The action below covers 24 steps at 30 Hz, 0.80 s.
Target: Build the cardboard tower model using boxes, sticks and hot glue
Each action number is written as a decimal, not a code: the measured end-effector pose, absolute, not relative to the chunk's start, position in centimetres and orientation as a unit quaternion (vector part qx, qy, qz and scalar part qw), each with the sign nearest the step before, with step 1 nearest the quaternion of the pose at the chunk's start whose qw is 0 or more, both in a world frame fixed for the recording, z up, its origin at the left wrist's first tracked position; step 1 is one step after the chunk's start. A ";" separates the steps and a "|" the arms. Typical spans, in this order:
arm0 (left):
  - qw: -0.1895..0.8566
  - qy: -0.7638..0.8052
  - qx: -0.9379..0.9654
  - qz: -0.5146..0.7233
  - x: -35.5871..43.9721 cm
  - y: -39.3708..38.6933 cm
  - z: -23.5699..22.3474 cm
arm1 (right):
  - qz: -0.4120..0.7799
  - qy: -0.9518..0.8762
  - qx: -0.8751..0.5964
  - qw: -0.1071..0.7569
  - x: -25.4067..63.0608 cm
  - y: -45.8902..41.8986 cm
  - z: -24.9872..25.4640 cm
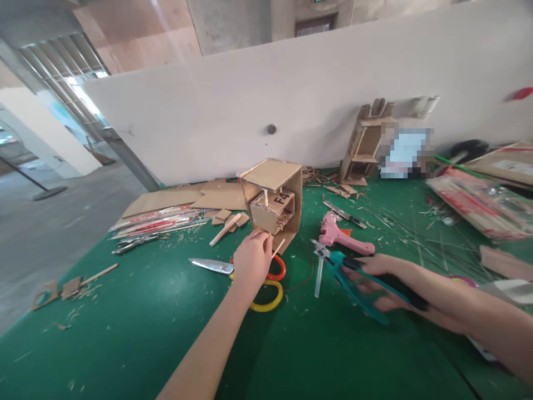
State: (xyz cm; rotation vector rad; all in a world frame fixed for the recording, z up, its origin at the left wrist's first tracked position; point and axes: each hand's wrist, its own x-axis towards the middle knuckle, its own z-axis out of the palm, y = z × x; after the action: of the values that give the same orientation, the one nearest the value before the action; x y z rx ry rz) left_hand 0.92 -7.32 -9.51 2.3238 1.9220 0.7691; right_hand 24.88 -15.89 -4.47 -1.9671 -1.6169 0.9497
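My left hand (252, 260) pinches a thin wooden stick (278, 248) just in front of a small cardboard house model (275, 201) standing on the green table (145, 322). My right hand (381, 280) grips teal-handled cutting pliers (345, 272), jaws pointing left toward the model. Under my left hand lie scissors (233, 269) with orange and yellow handle loops. A pink glue gun (343, 236) lies between the model and my right hand.
Flat cardboard sheets (183, 201) and metal pliers (133, 243) lie at the left. A second cardboard model (364, 145) leans on the white wall. Packaged material (478, 203) sits at the right. Wood slivers and cardboard scraps litter the table.
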 end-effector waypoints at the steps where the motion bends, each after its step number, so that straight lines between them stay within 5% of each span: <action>1: 0.015 0.616 0.748 0.246 0.9 -7.3 -9.4 | 0.462 -0.534 -0.679 0.202 24.4 -15.2 -3.9; 4: 0.011 0.615 0.752 0.238 1.0 -7.3 -9.4 | 0.583 -0.483 -0.627 0.185 23.5 -12.7 -2.7; 24: 0.013 0.609 0.756 0.240 0.7 -7.2 -9.5 | 0.541 -0.558 -0.623 0.085 20.8 -9.1 -0.8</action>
State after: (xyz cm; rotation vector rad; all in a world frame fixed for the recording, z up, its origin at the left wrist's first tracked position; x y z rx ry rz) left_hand 0.73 -7.24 -9.53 2.3544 1.8976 0.7481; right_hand 20.79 -9.06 -0.78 -1.8579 -1.6641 1.6134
